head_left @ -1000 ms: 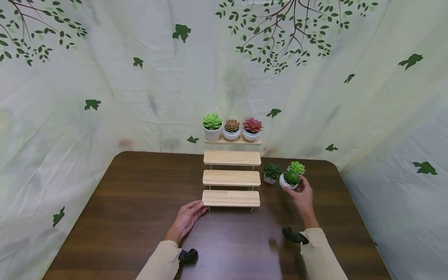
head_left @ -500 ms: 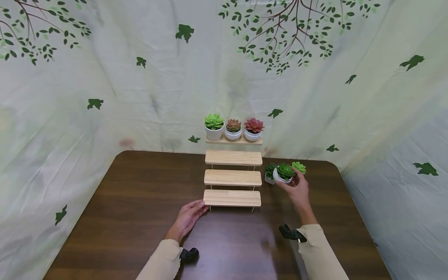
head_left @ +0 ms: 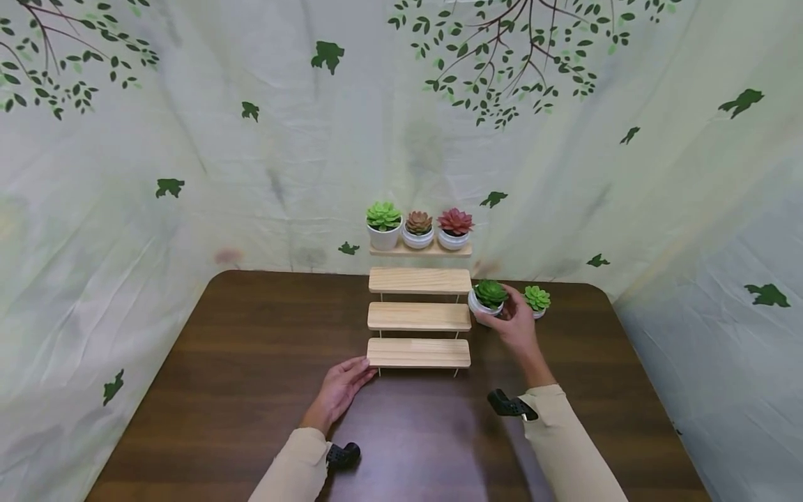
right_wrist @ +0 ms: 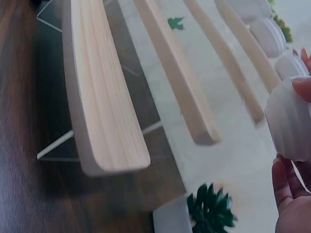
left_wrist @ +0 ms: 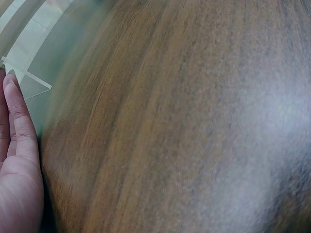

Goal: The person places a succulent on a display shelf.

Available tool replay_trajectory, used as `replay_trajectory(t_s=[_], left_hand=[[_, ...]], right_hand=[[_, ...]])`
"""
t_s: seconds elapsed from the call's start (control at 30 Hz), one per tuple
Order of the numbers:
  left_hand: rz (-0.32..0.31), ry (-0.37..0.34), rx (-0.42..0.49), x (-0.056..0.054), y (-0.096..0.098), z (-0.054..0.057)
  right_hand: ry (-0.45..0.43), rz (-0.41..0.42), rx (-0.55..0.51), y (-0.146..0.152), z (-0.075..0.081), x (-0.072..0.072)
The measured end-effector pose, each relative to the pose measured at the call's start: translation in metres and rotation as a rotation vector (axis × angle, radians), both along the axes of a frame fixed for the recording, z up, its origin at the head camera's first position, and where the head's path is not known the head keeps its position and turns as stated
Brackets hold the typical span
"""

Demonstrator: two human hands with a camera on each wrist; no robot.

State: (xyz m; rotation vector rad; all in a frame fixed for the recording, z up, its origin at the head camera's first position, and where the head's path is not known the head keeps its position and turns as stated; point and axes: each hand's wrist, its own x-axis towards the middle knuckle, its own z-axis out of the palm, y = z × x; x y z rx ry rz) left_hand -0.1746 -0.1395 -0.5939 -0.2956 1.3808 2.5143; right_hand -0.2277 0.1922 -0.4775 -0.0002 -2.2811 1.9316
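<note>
"Bracing, I'd judge, is the nearest job: the left hand [head_left: 339, 392] lays straight fingers against the left end of the bottom shelf [head_left: 418, 354]."

"Light contact is enough. And the right hand [head_left: 517, 328]?"

"Thumb and fingers round a white pot [head_left: 482, 305] with a green succulent [head_left: 491, 293], up off the table [head_left: 270, 328], just beside the right ends of the middle shelves [head_left: 418, 317]!"

"Then best grip pot, not leaves, hold it level, mind those ends."

"And the dark succulent [right_wrist: 211, 211] low down in the right wrist view."

"Farther back?"

"A bright green plant [head_left: 537, 298] on the table, then three potted plants [head_left: 418, 237] along the top shelf [head_left: 418, 253]. Leave room there!"
</note>
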Motion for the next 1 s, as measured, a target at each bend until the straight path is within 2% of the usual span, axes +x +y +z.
replay_trajectory(t_s=[0.13,0.4,0.7,1.0], left_hand=[[-0.006,0.015,-0.007,-0.001,0.0,0.0],[0.008,-0.015,-0.006,-0.003,0.002,0.002],[-0.013,-0.017,-0.024,0.0,0.0,0.003],[-0.025,-0.024,-0.016,-0.001,-0.001,0.001]], right_hand=[[0.026,0.024,0.008,-0.011,0.005,-0.004],[0.05,0.08,-0.013,-0.032,0.012,-0.018],[0.037,0.126,-0.015,-0.054,0.019,-0.03],[0.02,0.135,-0.043,-0.078,0.022,-0.039]])
